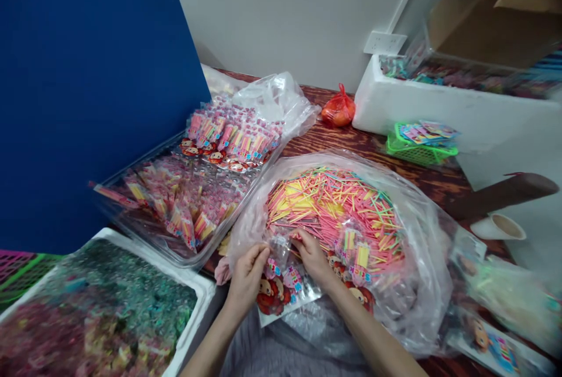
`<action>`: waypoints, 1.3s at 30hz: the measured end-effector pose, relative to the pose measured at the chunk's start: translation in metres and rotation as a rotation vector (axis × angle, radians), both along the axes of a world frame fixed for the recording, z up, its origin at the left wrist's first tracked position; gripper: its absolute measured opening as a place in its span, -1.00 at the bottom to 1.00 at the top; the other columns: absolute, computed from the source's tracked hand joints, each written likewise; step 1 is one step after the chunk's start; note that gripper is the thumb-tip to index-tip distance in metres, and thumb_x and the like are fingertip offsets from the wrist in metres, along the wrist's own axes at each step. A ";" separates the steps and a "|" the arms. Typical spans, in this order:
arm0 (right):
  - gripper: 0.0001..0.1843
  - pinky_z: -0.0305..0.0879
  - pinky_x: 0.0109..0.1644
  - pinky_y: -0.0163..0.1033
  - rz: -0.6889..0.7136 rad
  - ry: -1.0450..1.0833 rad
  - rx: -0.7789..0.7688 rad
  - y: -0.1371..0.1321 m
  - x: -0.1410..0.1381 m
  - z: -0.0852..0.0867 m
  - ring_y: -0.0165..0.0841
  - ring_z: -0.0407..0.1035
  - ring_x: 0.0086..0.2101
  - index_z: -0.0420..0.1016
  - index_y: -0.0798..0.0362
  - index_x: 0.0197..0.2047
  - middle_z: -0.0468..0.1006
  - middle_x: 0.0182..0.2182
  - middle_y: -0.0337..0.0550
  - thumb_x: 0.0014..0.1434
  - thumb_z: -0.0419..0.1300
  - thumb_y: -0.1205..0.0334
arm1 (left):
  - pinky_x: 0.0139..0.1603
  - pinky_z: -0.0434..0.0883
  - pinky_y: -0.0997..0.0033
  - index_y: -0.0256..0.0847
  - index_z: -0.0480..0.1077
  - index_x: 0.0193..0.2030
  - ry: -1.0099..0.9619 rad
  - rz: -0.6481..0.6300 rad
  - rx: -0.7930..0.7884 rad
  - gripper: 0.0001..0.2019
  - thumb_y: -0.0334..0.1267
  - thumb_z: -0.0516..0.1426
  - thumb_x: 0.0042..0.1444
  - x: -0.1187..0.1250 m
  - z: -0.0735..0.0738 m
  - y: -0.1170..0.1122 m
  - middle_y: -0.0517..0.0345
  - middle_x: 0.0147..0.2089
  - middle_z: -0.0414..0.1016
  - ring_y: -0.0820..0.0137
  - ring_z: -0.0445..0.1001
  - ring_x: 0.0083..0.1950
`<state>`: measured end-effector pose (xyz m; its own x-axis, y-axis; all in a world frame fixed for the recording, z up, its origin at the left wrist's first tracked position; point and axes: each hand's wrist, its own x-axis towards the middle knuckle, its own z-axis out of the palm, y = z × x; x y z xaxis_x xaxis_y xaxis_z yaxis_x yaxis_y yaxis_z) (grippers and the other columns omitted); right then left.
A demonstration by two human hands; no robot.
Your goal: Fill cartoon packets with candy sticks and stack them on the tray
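Observation:
My left hand pinches the edge of a clear plastic packet with a cartoon face and bright lettering printed on its lower part. At the packet's upper edge, the fingertips of my right hand are pressed together; what they hold is too small to make out. Both hands are over the near side of a large clear plastic bag, folded open around a heap of thin pink, yellow and green sticks. Filled packets holding short sticks lie on the heap, right of my right hand.
A clear tray of filled packets stands to the left, beside a foam box of colourful wrapped pieces. Behind are a red bag, a green basket and a white foam box. A paper cup lies right.

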<state>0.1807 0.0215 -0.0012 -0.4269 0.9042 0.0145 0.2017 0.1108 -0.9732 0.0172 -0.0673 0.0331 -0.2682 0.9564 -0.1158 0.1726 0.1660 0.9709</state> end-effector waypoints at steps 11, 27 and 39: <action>-0.76 0.35 -0.26 -0.23 -0.108 0.210 -0.256 -0.006 0.007 0.014 -0.30 0.42 -0.34 0.46 0.01 -0.25 0.52 -0.40 -0.20 0.20 0.16 0.01 | -0.44 0.31 0.51 -0.23 0.42 -0.36 -0.069 0.082 -0.014 -0.70 -0.02 0.08 0.19 -0.002 0.010 0.002 0.28 -0.54 0.35 0.45 0.34 -0.51; -0.78 0.35 -0.06 -0.13 0.018 0.154 -0.016 -0.015 0.008 0.020 -0.22 0.41 -0.22 0.51 -0.05 -0.16 0.55 -0.31 -0.14 0.19 0.09 0.15 | 0.31 0.23 0.03 -0.21 0.39 -0.16 0.500 -0.404 0.459 -0.75 -0.41 -0.11 0.31 0.031 0.030 0.018 -0.16 0.32 0.28 0.24 0.22 0.35; -0.81 0.30 -0.11 -0.24 -0.021 0.241 -0.132 -0.019 0.012 0.026 -0.31 0.41 -0.25 0.51 -0.02 -0.29 0.51 -0.32 -0.19 0.27 0.12 0.13 | -0.41 0.31 0.57 -0.21 0.39 -0.38 -0.133 0.199 0.005 -0.69 0.01 0.15 0.14 -0.004 -0.002 0.009 0.29 -0.49 0.39 0.49 0.34 -0.46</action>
